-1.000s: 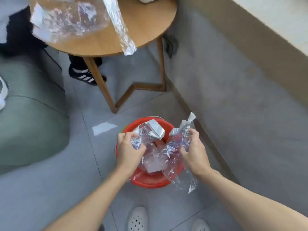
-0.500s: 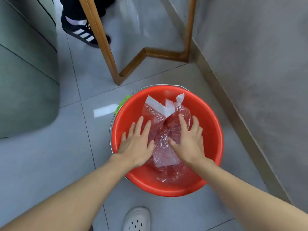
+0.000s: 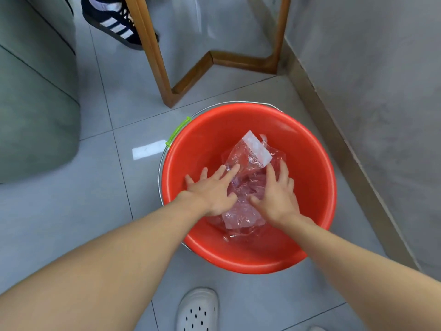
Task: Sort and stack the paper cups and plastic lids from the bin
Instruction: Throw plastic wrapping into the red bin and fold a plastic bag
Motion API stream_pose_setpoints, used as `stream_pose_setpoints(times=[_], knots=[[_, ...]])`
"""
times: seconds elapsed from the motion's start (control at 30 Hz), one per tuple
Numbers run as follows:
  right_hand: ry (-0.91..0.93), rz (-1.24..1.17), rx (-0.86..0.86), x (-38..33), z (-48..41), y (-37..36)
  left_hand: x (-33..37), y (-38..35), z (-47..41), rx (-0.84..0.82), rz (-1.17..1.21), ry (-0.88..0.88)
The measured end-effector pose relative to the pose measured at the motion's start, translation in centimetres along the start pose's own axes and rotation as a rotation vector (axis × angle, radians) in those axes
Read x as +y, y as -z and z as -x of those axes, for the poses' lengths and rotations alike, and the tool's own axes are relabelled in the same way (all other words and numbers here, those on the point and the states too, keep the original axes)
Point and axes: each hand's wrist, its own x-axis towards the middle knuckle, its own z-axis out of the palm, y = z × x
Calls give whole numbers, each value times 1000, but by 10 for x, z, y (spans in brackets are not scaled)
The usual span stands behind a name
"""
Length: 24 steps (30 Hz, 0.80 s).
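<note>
A red plastic bin [image 3: 310,163] with a metal handle and green grip stands on the grey tiled floor. Crumpled clear plastic wrapping [image 3: 250,161] with a white strip lies at its bottom. My left hand [image 3: 212,189] and my right hand [image 3: 276,194] are both inside the bin, fingers spread flat, pressing down on the wrapping side by side. No paper cups or plastic lids show in this view.
Wooden table legs [image 3: 152,56] stand just beyond the bin. A grey wall with a metal skirting [image 3: 334,130] runs along the right. A green sofa [image 3: 35,103] fills the left. Another person's striped dark shoe [image 3: 114,27] is behind the table leg. My white clog [image 3: 198,309] is below.
A second ago both hands gripped the crumpled wrapping above the bin. Now it lies inside the bin and both hands press it flat; the camera has tilted down and closer.
</note>
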Motion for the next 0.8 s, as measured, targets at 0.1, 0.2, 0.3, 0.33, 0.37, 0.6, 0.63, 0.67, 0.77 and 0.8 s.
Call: stream_pose_setpoints(times=[0.1, 0.2, 0.3, 0.33, 0.37, 0.6, 0.63, 0.67, 0.77, 0.8], knots=[[-19, -40, -27, 1, 13, 17, 6, 9, 16, 23, 17, 4], [5, -51, -16, -3, 42, 58, 20, 33, 50, 88, -26, -31], [-17, -88, 16, -8, 79, 120, 58, 77, 97, 153, -91, -113], [-28, -105, 40, -9, 94, 145, 76, 95, 116, 167, -114, -147], [-42, -129, 65, -10, 108, 168, 93, 111, 135, 179, -136, -179], [-295, -373, 231, 14, 244, 338, 239, 223, 268, 219, -336, -405], [-348, -406, 275, 20, 269, 364, 265, 237, 290, 226, -364, -452], [-397, -438, 329, 27, 292, 387, 290, 250, 309, 241, -389, -509], [-558, -527, 486, 41, 365, 442, 360, 276, 368, 242, -473, -698], [-614, -559, 541, 44, 391, 455, 381, 279, 388, 227, -502, -768]])
